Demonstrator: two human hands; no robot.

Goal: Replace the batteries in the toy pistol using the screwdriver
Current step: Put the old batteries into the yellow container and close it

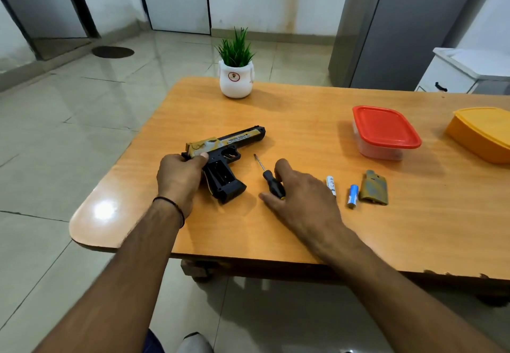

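A gold and black toy pistol lies on its side on the wooden table, its grip compartment open and dark inside. My left hand grips the rear of the pistol. A black-handled screwdriver lies just right of the pistol, tip pointing away. My right hand curls around its handle, thumb on one side and fingers on the other. Right of that hand lie a white battery, a blue battery and the camouflage grip cover.
A white pot with a green plant stands at the table's far edge. A clear box with a red lid and a yellow box sit at the right. The table's rounded left corner is near my left forearm.
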